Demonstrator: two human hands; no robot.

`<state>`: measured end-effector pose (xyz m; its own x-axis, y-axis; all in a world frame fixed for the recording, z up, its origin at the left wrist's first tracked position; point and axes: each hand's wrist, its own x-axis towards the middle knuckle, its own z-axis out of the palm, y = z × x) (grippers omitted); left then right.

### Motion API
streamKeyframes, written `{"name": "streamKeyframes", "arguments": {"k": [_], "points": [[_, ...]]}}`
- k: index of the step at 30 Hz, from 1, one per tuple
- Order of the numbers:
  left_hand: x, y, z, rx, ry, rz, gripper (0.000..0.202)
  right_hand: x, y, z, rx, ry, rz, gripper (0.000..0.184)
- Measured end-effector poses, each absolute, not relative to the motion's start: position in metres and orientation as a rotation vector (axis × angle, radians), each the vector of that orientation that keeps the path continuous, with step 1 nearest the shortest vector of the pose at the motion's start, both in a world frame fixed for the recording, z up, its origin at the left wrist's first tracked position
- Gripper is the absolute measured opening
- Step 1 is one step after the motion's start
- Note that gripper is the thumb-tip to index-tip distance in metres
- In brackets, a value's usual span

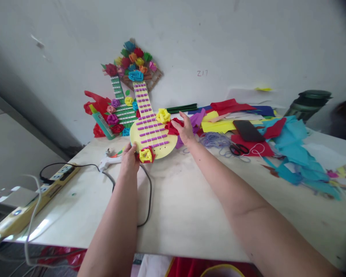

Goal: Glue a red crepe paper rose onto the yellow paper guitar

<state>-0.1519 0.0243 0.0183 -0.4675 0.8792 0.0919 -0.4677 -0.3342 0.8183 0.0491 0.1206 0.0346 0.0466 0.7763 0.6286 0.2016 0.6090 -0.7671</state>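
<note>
A yellow guitar-shaped craft (135, 135) with purple strips and white strings leans upright over the table. My left hand (129, 156) grips its lower left edge, thumb on the front, beside a yellow-and-red paper flower (145, 155). At the right edge, my right hand (186, 130) is closed around a red paper flower (172, 127), its far fingers partly hidden. Just above that sits a yellow paper flower (163, 115), and a blue one (135, 75) tops the neck. Behind stands a green guitar-shaped craft (125, 114) with several paper flowers.
A glue bottle (102, 122) and a white glue gun (109, 161) with a black cord lie left, near a power strip (46, 192). To the right are purple string (215, 140), scissors (238, 149), a phone (248, 130), blue crepe paper (294, 142) and a dark jar (308, 104).
</note>
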Motion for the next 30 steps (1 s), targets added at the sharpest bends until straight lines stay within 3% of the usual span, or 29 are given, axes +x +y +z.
{"name": "streamKeyframes", "arguments": {"k": [6, 16, 30], "points": [[-0.153, 0.024, 0.017, 0.738, 0.901, 1.929, 0.017, 0.061, 0.139, 0.032, -0.881, -1.303, 0.547, 0.052], [-0.154, 0.024, 0.016, 0.766, 0.924, 1.932, 0.021, 0.078, 0.134, 0.04, -0.885, -1.49, 0.148, 0.03], [-0.156, 0.028, 0.011, 0.83, 0.879, 1.877, 0.024, 0.071, 0.102, 0.057, -0.737, -2.093, -0.108, 0.029]]}}
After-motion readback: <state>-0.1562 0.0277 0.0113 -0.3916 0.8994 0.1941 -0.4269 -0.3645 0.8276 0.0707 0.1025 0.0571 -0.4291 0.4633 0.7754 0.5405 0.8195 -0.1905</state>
